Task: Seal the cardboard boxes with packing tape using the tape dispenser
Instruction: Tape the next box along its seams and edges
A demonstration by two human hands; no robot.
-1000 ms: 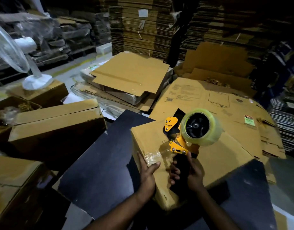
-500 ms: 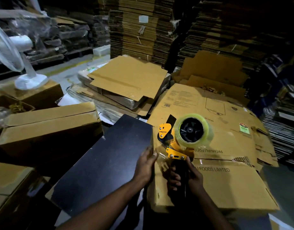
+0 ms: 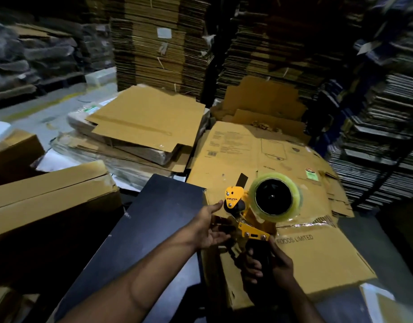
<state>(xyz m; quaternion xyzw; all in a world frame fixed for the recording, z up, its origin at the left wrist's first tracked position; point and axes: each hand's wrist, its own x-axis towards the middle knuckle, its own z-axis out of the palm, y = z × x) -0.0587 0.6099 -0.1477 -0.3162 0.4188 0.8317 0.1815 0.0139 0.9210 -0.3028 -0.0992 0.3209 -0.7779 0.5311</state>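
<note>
A brown cardboard box printed "FOODS LIMITED" lies low in the middle on a dark table. Above its near left corner I hold a yellow tape dispenser with a roll of clear tape. My right hand grips the dispenser's black handle. My left hand is at the dispenser's front end, fingers spread and straight, fingertips touching the black roller under the yellow plate. Whether it pinches the tape's end is too dark to tell.
A long closed carton stands to the left of the table. Flattened cardboard sheets lie in piles behind, and a large printed sheet lies behind the box. Tall stacks of flat cartons fill the background and right side.
The box went from tilted on edge to lying flat. The dispenser lifted off the box. My left hand left the box's corner and moved up to the dispenser's roller.
</note>
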